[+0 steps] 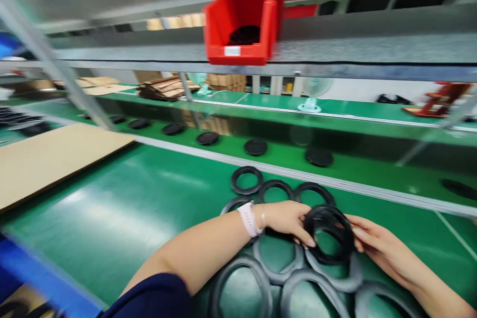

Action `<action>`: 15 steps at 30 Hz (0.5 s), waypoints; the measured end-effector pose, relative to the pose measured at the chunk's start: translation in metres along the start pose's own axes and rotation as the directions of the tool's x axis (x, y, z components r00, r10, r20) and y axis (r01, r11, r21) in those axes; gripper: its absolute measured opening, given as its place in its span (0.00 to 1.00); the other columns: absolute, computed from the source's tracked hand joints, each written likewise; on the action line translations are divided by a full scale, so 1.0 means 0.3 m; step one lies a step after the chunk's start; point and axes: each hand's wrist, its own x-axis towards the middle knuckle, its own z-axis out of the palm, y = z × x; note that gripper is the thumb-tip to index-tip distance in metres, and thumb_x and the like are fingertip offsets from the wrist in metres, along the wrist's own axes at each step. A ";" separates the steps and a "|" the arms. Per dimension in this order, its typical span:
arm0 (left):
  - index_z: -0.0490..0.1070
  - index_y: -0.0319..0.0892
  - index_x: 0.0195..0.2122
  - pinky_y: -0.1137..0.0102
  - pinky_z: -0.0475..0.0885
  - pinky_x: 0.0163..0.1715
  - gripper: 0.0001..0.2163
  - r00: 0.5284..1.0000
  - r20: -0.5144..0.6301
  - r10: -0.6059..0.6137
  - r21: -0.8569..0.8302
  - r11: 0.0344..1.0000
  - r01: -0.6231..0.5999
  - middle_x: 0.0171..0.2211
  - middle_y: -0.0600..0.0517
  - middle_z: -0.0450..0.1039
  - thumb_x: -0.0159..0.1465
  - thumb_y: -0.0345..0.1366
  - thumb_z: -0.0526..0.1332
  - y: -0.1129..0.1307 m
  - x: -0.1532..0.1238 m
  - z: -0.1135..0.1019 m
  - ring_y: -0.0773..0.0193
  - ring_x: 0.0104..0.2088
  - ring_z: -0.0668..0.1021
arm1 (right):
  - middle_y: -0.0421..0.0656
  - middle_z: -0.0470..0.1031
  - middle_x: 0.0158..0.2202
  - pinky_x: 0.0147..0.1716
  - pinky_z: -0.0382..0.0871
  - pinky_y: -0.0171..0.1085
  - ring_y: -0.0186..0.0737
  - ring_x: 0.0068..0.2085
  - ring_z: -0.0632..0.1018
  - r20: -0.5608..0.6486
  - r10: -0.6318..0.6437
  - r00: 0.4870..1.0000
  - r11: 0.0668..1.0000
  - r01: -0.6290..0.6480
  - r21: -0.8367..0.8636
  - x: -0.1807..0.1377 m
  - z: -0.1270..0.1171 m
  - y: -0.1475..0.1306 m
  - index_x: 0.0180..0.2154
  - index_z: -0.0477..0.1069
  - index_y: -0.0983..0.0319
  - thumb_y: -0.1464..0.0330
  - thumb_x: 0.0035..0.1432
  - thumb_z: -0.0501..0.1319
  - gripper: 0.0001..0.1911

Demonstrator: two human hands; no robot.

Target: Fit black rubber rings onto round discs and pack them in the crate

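Between my two hands a black ring (346, 226) is held slightly tilted above other rings. My left hand (288, 218), with a pale watch band (249, 219) at its wrist, grips the near-left side of the ring, thumb against its edge. From the right, my right hand (376, 242) pinches the opposite rim. Around and below lie several grey-black rings on the green work surface, one of them a ring (246, 180) at the far end, another a larger ring (242, 264) in front. My left forearm covers part of some rings.
Beyond a metal rail (208, 156), black round parts (255, 147) lie spaced along a green conveyor belt (227, 151). A red bin (238, 53) sits on the shelf overhead. At left lies a cardboard sheet (55, 159), with a slanted metal post (70, 74) behind it.
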 end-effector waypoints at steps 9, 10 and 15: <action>0.69 0.41 0.37 0.74 0.71 0.28 0.13 0.999 -0.047 0.005 0.128 0.992 0.001 0.35 0.54 0.74 0.54 0.38 0.68 0.044 -0.017 0.004 0.66 0.31 0.75 | 0.47 0.75 0.38 0.31 0.63 0.34 0.30 0.28 0.70 0.155 -0.075 0.985 0.945 0.021 0.325 0.029 0.020 -0.041 0.51 0.75 0.66 0.58 0.48 0.74 0.30; 0.69 0.41 0.36 0.74 0.71 0.27 0.13 0.998 -0.061 -0.012 0.141 0.990 0.020 0.35 0.54 0.74 0.53 0.38 0.69 0.043 -0.010 0.003 0.65 0.31 0.75 | 0.47 0.75 0.38 0.31 0.64 0.34 0.30 0.28 0.70 0.157 -0.069 0.985 0.943 0.013 0.333 0.035 0.014 -0.033 0.51 0.75 0.67 0.58 0.47 0.75 0.31; 0.71 0.45 0.29 0.73 0.68 0.19 0.17 0.984 -0.165 -0.066 0.130 0.988 0.088 0.30 0.55 0.76 0.42 0.43 0.73 -0.006 0.033 0.007 0.63 0.25 0.75 | 0.45 0.75 0.38 0.32 0.67 0.33 0.31 0.29 0.73 0.185 -0.070 0.980 0.924 -0.006 0.381 0.062 -0.005 -0.006 0.51 0.75 0.66 0.59 0.44 0.77 0.34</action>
